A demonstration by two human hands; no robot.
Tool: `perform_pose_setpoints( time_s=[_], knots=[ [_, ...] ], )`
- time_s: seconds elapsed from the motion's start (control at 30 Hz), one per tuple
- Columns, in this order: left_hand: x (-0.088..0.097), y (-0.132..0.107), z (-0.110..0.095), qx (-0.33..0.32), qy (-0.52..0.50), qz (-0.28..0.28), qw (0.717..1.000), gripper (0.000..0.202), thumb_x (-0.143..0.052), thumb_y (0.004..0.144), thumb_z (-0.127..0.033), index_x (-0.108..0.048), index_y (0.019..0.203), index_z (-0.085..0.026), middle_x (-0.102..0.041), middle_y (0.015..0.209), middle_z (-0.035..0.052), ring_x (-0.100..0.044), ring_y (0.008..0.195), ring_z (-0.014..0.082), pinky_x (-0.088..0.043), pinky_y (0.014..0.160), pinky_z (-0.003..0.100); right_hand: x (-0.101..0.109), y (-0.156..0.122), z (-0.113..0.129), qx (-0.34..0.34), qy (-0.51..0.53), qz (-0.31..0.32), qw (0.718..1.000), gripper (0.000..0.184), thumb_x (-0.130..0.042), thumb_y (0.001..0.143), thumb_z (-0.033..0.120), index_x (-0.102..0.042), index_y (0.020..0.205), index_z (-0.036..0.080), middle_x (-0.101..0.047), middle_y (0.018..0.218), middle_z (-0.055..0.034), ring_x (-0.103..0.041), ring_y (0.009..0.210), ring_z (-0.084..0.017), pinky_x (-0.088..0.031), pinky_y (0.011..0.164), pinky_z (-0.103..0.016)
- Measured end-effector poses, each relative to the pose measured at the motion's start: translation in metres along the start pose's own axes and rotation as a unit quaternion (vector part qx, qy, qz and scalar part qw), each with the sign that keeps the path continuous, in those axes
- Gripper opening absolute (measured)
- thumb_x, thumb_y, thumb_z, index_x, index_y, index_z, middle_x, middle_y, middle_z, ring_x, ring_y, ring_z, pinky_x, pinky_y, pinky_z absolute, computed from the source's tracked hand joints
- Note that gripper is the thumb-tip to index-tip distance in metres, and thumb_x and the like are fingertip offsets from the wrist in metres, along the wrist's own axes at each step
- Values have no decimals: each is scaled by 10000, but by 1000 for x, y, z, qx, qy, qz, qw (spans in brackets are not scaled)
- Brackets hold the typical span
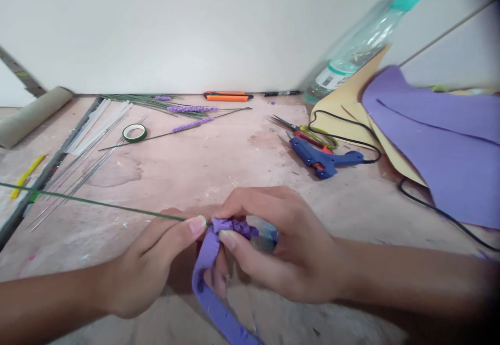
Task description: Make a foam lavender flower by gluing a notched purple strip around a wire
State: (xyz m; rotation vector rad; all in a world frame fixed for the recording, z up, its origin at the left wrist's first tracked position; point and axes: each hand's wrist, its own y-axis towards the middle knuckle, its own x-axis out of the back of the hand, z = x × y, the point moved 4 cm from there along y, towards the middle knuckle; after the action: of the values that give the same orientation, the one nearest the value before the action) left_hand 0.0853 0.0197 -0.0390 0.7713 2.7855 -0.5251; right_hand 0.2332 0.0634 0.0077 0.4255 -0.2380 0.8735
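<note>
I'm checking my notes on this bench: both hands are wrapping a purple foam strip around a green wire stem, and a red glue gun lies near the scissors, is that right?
Nearly: the head view shows the glue gun is blue, not red. The rest holds: the left hand and right hand wrap the purple foam strip around the green wire stem, and the glue gun lies near the scissors.

Glue gun (326, 160) right of tape roll (135, 132), scissors (308, 132) behind.

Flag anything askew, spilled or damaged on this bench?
Nothing is clearly damaged. The plastic bottle at the back right leans steeply, propped on the yellow foam sheets. The tabletop shows dark stains and scattered scraps. The blue glue gun lies on its side.
</note>
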Motion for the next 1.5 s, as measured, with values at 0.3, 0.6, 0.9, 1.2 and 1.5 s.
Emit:
perform_pose_setpoints(
  time_s=[0.3,0.6,0.9,1.2,1.5],
  knots=[
    [0,1,8,23,-69,-16,997,549,-428,1024,-534,-788,832,-165,-740,737,75,-656,700,192,-532,690,284,5,3,-3,-44,15,-43,998,107,-529,971,137,-609,915,180,-748,687,-4,-701,600,-115,-562,631,-233],
    [-6,3,10,1,-138,-55,989,505,-532,975,-489,-786,731,-127,-726,666,85,-647,651,173,-539,674,247,6,-1,-3,-8,-78,-92,993,125,-602,888,73,-629,865,193,-673,633,39,-650,598,-106,-540,626,-238],
    [-11,4,15,26,-194,-46,980,497,-674,903,-535,-749,613,-138,-668,535,46,-638,577,132,-522,597,191,4,-3,3,95,-186,-97,973,156,-597,885,56,-578,809,192,-695,735,-12,-608,662,-113,-501,608,-235],
    [-9,0,18,21,-151,-93,984,449,-663,916,-479,-751,638,-138,-668,545,43,-628,546,139,-508,554,220,2,-7,1,33,-125,-119,984,121,-636,897,116,-579,887,222,-692,700,32,-654,642,-106,-537,632,-241],
    [-7,0,11,1,-145,-163,976,359,-689,857,-414,-755,668,-116,-721,651,72,-561,465,113,-465,488,226,-1,1,-7,22,12,-42,999,82,-519,975,108,-585,967,156,-692,669,13,-629,607,-83,-538,651,-225]
  ],
)
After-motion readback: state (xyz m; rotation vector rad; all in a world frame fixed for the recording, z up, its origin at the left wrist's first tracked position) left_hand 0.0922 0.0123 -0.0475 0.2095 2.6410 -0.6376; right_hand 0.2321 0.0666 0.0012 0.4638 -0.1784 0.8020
